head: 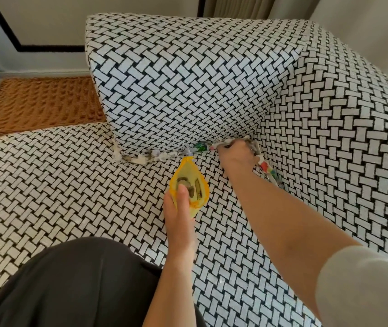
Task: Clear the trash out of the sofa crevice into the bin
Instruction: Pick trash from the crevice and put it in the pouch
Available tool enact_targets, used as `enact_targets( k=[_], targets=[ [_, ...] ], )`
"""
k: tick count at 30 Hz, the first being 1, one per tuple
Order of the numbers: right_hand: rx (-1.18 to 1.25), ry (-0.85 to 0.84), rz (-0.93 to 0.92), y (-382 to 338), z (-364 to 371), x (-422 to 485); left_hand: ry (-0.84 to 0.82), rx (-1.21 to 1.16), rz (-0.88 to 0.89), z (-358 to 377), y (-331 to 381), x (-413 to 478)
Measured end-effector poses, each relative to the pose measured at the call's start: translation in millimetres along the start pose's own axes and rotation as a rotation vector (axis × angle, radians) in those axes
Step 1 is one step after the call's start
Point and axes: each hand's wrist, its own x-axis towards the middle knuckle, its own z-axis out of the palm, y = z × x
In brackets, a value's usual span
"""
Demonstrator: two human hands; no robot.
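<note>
— Sofa first: what does it look like?
— It fills most of the view, covered in a black-and-white basket-weave cloth. A back cushion stands at the far side and an armrest runs along the right.
— Anything beside it?
— A wicker basket sits at far left, just behind the seat's edge.
— And the person?
— A dark garment covers the lap at the near edge. The right hand reaches to the far corner, its fingers curled into the scraps there and gripping them.
— The other one?
— The left hand pinches a yellow packet above the middle of the seat, thumb on top.
— Where is the trash?
— Crumpled papers and coloured wrappers are wedged in the crevice under the cushion, and more run along the right-hand seam.
</note>
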Motion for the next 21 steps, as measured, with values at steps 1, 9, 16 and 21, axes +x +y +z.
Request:
enact_targets(
  k=[1,9,16,21],
  targets=[
    [0.000,-0.005,0.002,0.2,0.1,1.2,0.003,0.001,0.001,0.3,-0.1,-0.3],
    [-0.002,-0.017,-0.040,2.6,0.5,6.7,-0.017,-0.034,0.018,0.1,-1.4,0.9],
    [-0.039,-0.004,-0.102,3.5,0.2,4.8,-0.028,-0.046,-0.026,-3.5,-10.9,7.4],
    [-0.016,-0.013,-0.131,6.1,2.1,4.9,-0.041,-0.045,-0.033,-4.7,-14.3,9.9]
  ],
)
